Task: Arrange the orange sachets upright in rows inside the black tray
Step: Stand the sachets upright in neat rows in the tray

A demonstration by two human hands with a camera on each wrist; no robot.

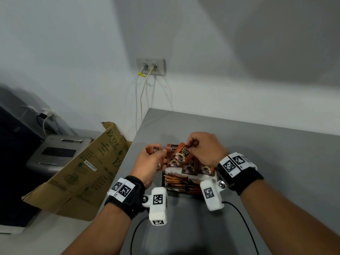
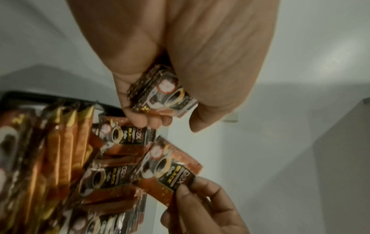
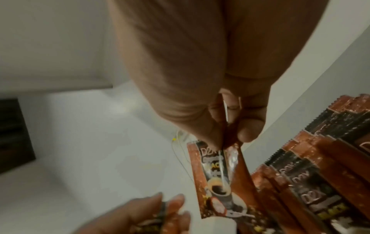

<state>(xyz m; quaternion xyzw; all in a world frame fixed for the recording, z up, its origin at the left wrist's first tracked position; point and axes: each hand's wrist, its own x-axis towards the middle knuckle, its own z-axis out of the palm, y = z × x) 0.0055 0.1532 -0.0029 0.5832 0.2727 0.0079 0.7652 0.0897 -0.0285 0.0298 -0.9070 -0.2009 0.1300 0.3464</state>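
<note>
The black tray [image 1: 163, 178] sits near the left edge of the grey table [image 1: 257, 148], holding several orange coffee sachets [image 1: 191, 169] upright and gold stick packets [image 1: 181, 183] in its near part. My left hand [image 1: 150, 159] grips a small stack of orange sachets [image 2: 162, 93] just left of the tray. My right hand [image 1: 202, 146] pinches the top edge of one orange sachet [image 3: 216, 177] above the standing rows. That sachet [image 2: 170, 167] hangs tilted, its lower end among the others.
A flattened cardboard box [image 1: 82, 173] leans off the table's left side. A grey appliance [image 1: 55, 153] stands farther left. A wall socket [image 1: 150, 66] with two cords is behind. Black cables [image 1: 237, 214] trail from the wrist cameras over the near table.
</note>
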